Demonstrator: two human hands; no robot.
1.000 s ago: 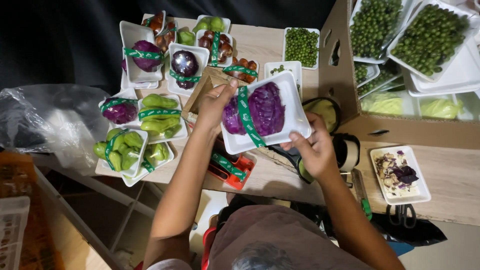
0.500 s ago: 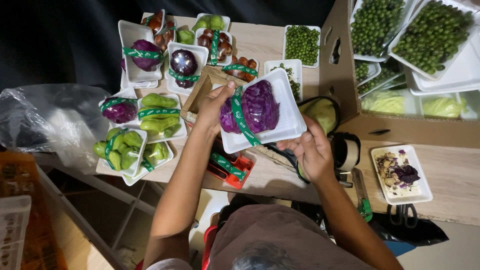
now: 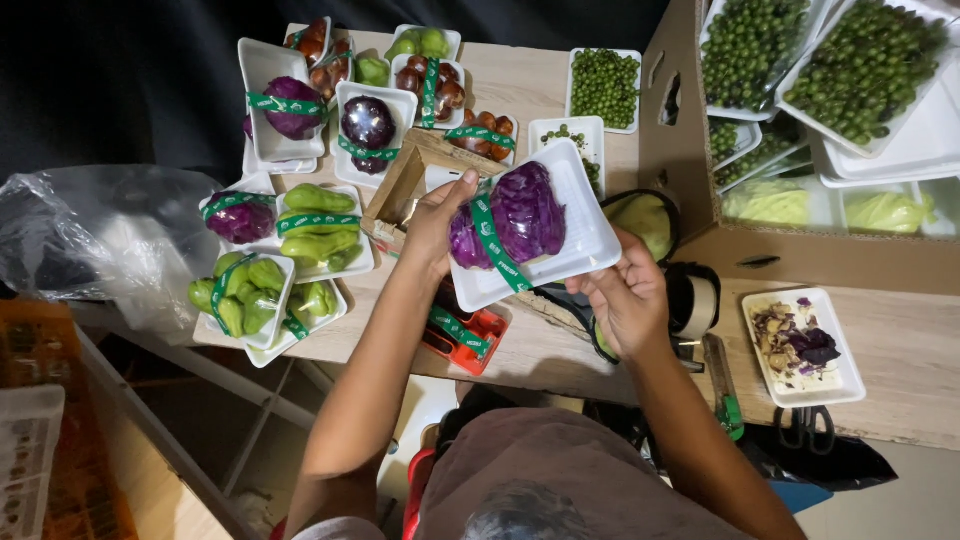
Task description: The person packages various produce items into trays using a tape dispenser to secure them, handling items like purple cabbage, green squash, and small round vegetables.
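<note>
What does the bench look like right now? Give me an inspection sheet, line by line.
Surface: wooden table, crowded.
Job's things: white tray of purple cabbage with a green band, held up over the table.
Clutter: banded vegetable trays, tray of scraps, scissors, tape roll.
Grippers: left hand and right hand grip opposite tray edges.
Cables: nothing seen.
Surroundings: cardboard box of green produce, plastic bag.
</note>
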